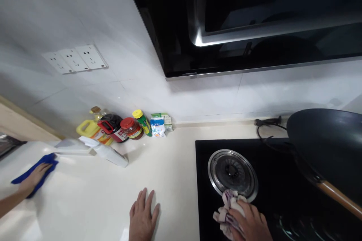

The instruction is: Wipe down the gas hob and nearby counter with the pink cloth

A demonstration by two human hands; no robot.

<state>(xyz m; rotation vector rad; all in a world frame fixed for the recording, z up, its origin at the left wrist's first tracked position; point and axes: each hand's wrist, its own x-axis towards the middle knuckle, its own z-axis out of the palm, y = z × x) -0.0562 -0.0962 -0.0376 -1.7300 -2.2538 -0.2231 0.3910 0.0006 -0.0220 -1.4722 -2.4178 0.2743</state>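
My left hand (143, 216) lies flat on the pale countertop (169, 180), fingers stretched out, holding nothing. Bunched under the fingers of my right hand (250, 222) is a white cleaning cloth (224, 216) with purple markings. This cloth presses on the black glass cooktop (205, 180) and touches or overlaps the lower rim of the round burner (232, 171); its underside is hidden. To the right of the burner stands a dark wok (325, 143), its wooden handle (339, 197) pointing down to the right.
At far left another person's hand (35, 177) holds a blue cloth (21, 177) on the counter. A white spray bottle (107, 152), a red-lidded jar (131, 128) and several other containers stand near the wall. A black range hood (175, 45) overhangs the cooktop. A cable (261, 131) lies behind it.
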